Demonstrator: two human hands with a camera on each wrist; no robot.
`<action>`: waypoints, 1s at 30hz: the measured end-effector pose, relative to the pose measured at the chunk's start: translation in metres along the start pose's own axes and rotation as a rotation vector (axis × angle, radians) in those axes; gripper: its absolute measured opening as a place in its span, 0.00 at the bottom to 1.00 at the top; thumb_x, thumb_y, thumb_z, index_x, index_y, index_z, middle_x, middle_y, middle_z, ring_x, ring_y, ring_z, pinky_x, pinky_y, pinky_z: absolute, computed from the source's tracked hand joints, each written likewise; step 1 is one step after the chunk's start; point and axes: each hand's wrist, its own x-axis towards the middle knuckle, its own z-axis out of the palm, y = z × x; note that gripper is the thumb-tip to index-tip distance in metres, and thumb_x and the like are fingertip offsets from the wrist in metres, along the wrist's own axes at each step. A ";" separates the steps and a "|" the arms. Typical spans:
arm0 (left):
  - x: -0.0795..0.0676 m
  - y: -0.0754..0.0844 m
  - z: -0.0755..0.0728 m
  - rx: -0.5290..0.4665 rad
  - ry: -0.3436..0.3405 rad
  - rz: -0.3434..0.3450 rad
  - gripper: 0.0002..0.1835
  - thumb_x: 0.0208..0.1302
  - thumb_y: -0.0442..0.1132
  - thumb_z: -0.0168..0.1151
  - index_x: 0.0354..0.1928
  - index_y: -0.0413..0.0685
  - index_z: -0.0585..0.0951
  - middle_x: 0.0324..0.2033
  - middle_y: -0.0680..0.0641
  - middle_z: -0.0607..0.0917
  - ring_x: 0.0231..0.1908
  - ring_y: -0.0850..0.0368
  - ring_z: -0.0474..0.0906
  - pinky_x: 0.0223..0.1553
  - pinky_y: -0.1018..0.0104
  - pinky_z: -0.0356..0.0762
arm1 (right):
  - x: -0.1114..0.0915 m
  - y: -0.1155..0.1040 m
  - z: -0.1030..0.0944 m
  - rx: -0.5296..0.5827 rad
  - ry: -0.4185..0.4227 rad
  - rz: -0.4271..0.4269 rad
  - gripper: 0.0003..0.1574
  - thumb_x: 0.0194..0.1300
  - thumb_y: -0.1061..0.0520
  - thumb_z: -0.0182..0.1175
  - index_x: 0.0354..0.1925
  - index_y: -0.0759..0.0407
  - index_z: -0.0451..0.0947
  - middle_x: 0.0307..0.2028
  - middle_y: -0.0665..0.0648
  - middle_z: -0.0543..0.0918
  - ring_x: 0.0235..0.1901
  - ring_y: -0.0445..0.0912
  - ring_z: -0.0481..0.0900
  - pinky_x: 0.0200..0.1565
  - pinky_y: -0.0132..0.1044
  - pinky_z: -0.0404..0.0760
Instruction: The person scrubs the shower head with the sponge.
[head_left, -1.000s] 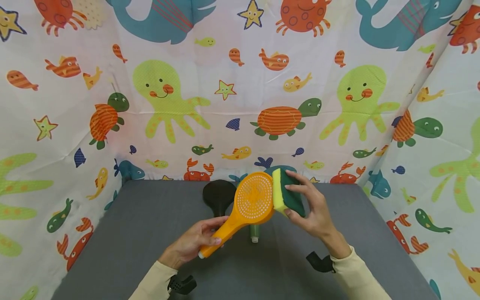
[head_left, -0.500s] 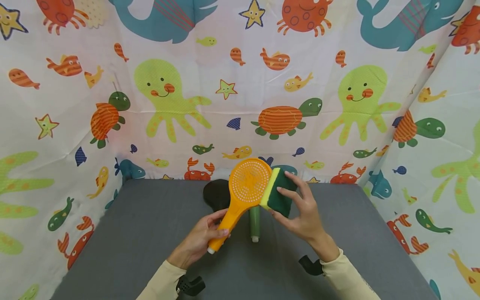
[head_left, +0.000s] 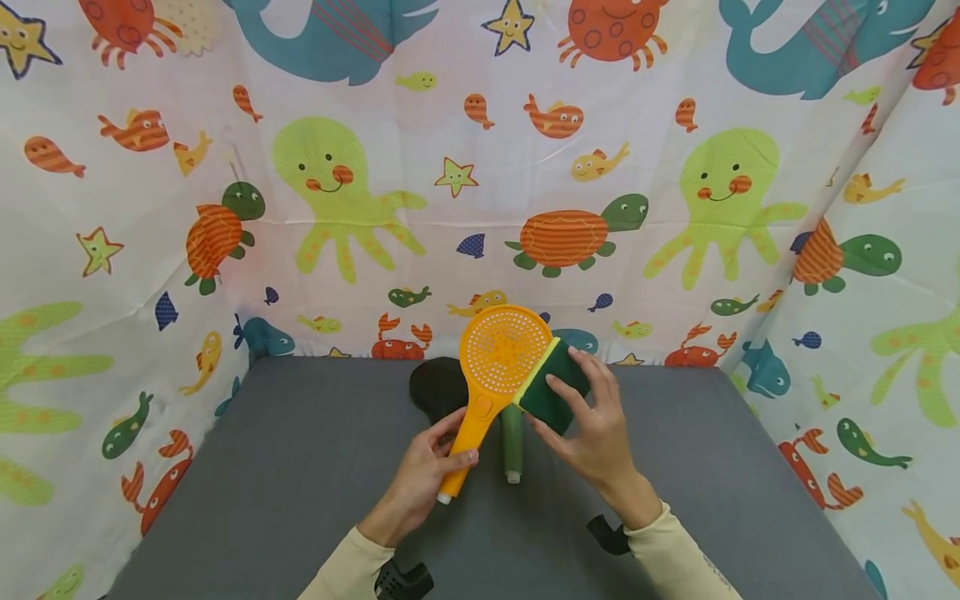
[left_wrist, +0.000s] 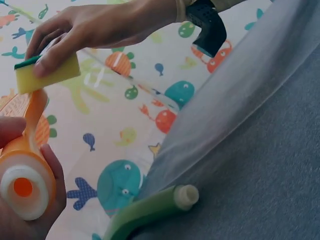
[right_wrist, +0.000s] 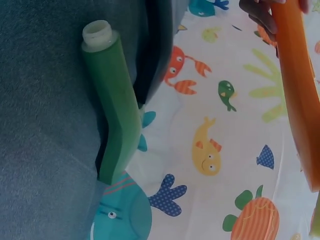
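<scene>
My left hand (head_left: 422, 473) grips the handle of an orange shower head (head_left: 506, 343), its round perforated face turned toward me above the table. The hollow white handle end shows in the left wrist view. In my right hand (head_left: 603, 440), a sponge (head_left: 558, 390) is pinched between thumb and fingers, its dark green scouring side facing me. Its thin yellow edge lies along the right rim of the shower head. From the left wrist view the yellow sponge body (left_wrist: 50, 77) presses at the head's edge. Only a sliver of sponge (right_wrist: 316, 220) appears in the right wrist view.
Behind the held one, a black shower head (head_left: 437, 390) lies on the grey table (head_left: 315, 475). Beside it lies a green shower head, its handle (head_left: 512, 450) pointing toward me. A sea-animal printed curtain (head_left: 420, 250) surrounds the table at the back and sides.
The orange shower head has risen and turned more upright as my left hand shifted right. My right hand has moved left, with the sponge tilting and its green side showing more.
</scene>
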 end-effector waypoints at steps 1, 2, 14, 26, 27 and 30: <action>0.000 0.000 0.002 0.002 0.011 0.002 0.39 0.60 0.34 0.69 0.72 0.48 0.65 0.60 0.41 0.73 0.54 0.47 0.75 0.51 0.66 0.79 | 0.000 0.000 0.000 -0.005 -0.002 -0.002 0.35 0.63 0.31 0.58 0.53 0.55 0.81 0.66 0.68 0.70 0.63 0.65 0.68 0.53 0.66 0.75; 0.000 0.000 0.003 0.006 0.020 0.004 0.38 0.60 0.34 0.69 0.72 0.48 0.65 0.59 0.41 0.73 0.54 0.47 0.75 0.51 0.66 0.78 | -0.001 0.000 0.000 -0.006 -0.004 -0.004 0.35 0.63 0.31 0.58 0.53 0.56 0.81 0.66 0.68 0.70 0.63 0.65 0.67 0.53 0.66 0.75; -0.005 0.000 0.008 0.078 0.050 0.020 0.37 0.60 0.35 0.69 0.72 0.48 0.66 0.60 0.41 0.74 0.52 0.52 0.75 0.51 0.64 0.76 | 0.000 0.008 -0.006 -0.037 -0.054 -0.035 0.36 0.64 0.29 0.57 0.53 0.54 0.81 0.66 0.68 0.71 0.63 0.64 0.67 0.58 0.61 0.73; -0.007 0.002 0.015 0.104 0.061 0.063 0.35 0.61 0.35 0.68 0.70 0.53 0.69 0.60 0.43 0.76 0.53 0.50 0.75 0.52 0.62 0.76 | 0.008 0.006 -0.004 -0.040 -0.022 -0.021 0.36 0.62 0.28 0.57 0.52 0.53 0.82 0.65 0.67 0.72 0.62 0.64 0.68 0.54 0.65 0.74; -0.007 0.002 0.016 0.112 0.065 0.071 0.35 0.61 0.35 0.68 0.70 0.54 0.69 0.60 0.43 0.76 0.53 0.50 0.74 0.52 0.61 0.75 | 0.008 0.004 -0.002 -0.044 -0.022 -0.033 0.35 0.63 0.28 0.57 0.51 0.53 0.82 0.65 0.67 0.72 0.62 0.64 0.68 0.54 0.64 0.75; -0.006 0.003 0.019 0.137 0.074 0.092 0.35 0.61 0.37 0.69 0.70 0.53 0.69 0.59 0.43 0.76 0.52 0.49 0.74 0.51 0.61 0.75 | 0.005 0.001 0.002 -0.054 -0.022 -0.067 0.34 0.64 0.29 0.56 0.50 0.53 0.82 0.63 0.68 0.73 0.61 0.64 0.69 0.54 0.62 0.75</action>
